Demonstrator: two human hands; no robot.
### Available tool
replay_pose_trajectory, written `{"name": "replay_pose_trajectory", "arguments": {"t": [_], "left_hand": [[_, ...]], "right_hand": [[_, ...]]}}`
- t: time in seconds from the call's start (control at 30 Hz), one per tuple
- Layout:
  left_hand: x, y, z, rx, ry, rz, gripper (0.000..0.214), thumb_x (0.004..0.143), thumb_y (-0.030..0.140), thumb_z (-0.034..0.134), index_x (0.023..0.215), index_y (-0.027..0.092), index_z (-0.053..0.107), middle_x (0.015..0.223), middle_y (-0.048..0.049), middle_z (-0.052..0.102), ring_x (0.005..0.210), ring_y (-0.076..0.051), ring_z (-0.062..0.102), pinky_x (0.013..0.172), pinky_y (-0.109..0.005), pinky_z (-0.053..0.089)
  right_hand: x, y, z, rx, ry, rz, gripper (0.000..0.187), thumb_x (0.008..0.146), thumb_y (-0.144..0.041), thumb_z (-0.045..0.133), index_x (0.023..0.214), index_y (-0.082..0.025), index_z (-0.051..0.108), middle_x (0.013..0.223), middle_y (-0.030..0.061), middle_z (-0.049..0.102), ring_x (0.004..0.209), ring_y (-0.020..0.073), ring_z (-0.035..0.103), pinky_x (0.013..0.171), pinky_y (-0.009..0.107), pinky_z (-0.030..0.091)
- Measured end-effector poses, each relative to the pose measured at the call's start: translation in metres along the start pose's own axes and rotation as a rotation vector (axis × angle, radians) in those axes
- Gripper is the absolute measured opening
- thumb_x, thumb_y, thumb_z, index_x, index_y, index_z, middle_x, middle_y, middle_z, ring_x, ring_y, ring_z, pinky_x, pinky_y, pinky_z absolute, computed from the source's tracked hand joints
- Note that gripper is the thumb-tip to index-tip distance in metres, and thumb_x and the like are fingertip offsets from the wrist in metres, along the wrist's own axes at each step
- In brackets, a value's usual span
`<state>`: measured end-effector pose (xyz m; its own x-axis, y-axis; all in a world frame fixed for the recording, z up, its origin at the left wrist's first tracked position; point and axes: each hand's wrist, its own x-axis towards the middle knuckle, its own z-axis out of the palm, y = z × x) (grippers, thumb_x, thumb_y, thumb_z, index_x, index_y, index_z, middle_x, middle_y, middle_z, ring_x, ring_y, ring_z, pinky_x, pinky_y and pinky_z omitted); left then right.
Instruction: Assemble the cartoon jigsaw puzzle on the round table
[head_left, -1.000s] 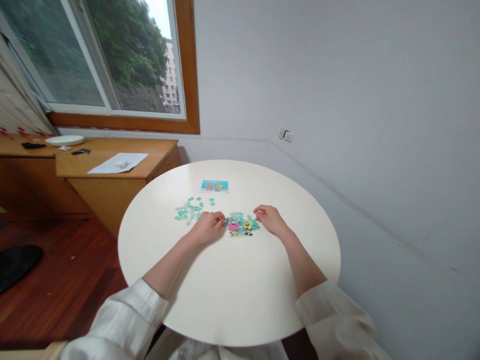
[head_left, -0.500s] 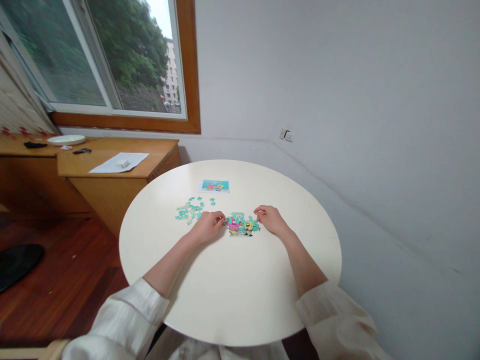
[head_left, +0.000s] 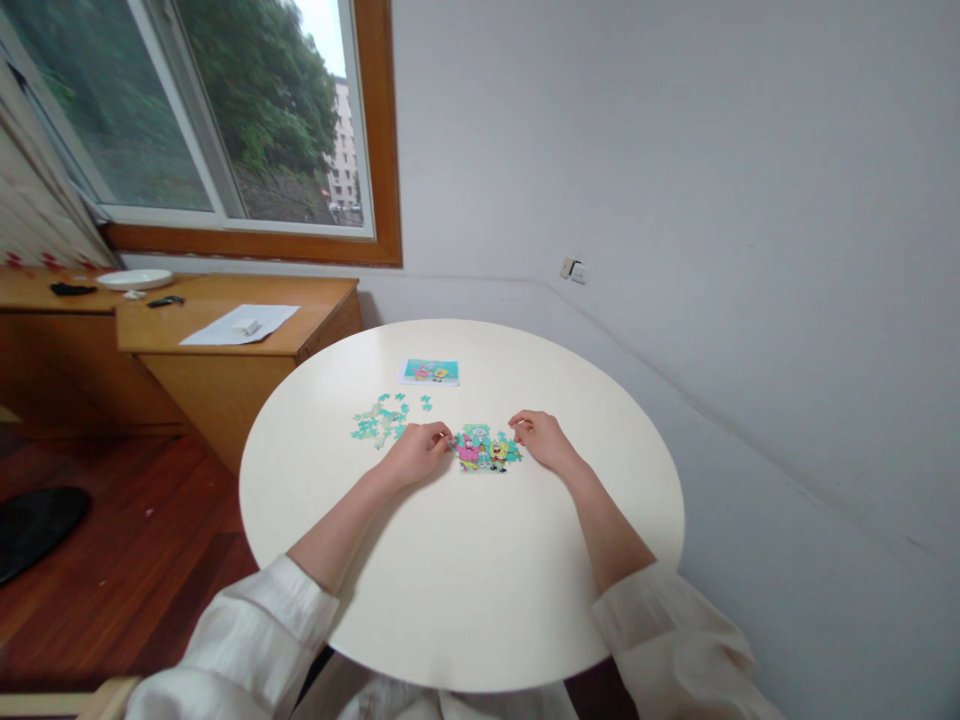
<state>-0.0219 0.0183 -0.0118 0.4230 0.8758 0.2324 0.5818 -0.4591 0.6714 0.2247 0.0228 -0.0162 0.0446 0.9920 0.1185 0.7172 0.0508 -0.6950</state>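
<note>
A partly joined jigsaw puzzle with pink and yellow cartoon figures on a teal ground lies flat on the round white table. At its left edge my left hand pinches a small puzzle piece, mostly covered by the fingertips. My right hand rests by the upper right edge of the puzzle, fingers bent, with a small gap between thumb and index finger. Nothing shows in that gap. Loose teal puzzle pieces lie scattered left of the puzzle, beyond my left hand.
A picture card with the same figures lies farther back on the table. To the left, a wooden desk bears a white paper sheet and a white plate. A wall rises behind and right of the table.
</note>
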Motion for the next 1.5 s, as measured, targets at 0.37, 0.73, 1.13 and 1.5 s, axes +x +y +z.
{"name": "replay_pose_trajectory", "arguments": {"t": [0.37,0.73,1.13,1.5], "left_hand": [[0.001,-0.001,0.001,-0.002,-0.005,0.028,0.023,0.079,0.022,0.044,0.084,0.017,0.066,0.078,-0.0053,0.071,0.070,-0.016,0.063,0.072,-0.025,0.047],[0.001,0.000,0.000,0.049,0.003,0.014,0.024,0.079,0.021,0.044,0.084,0.017,0.066,0.077,-0.0050,0.071,0.070,-0.016,0.063,0.069,-0.025,0.046],[0.011,-0.050,-0.034,0.411,0.324,-0.344,0.028,0.081,0.012,0.042,0.095,0.019,0.065,0.112,-0.0119,0.061,0.106,-0.029,0.053,0.089,-0.048,0.032],[0.009,-0.049,-0.033,0.520,0.194,-0.442,0.030,0.079,0.022,0.047,0.100,0.026,0.067,0.121,-0.0088,0.057,0.112,-0.030,0.047,0.090,-0.048,0.032]], "right_hand": [[0.001,0.002,0.002,0.003,0.006,-0.006,0.023,0.074,-0.012,0.045,0.081,-0.015,0.066,0.060,0.0019,0.064,0.052,0.0106,0.055,0.051,0.019,0.039],[0.001,0.003,0.002,0.003,0.013,-0.021,0.023,0.071,-0.012,0.046,0.081,-0.015,0.067,0.059,0.0008,0.063,0.054,0.0104,0.055,0.050,0.019,0.037],[-0.004,-0.002,0.000,-0.002,-0.001,-0.023,0.025,0.069,-0.014,0.044,0.079,-0.016,0.067,0.057,0.0000,0.060,0.051,0.0107,0.051,0.049,0.020,0.035],[-0.006,-0.004,0.000,-0.066,0.006,-0.065,0.028,0.070,-0.015,0.042,0.079,-0.015,0.068,0.059,0.0003,0.059,0.053,0.0111,0.050,0.051,0.021,0.034]]}}
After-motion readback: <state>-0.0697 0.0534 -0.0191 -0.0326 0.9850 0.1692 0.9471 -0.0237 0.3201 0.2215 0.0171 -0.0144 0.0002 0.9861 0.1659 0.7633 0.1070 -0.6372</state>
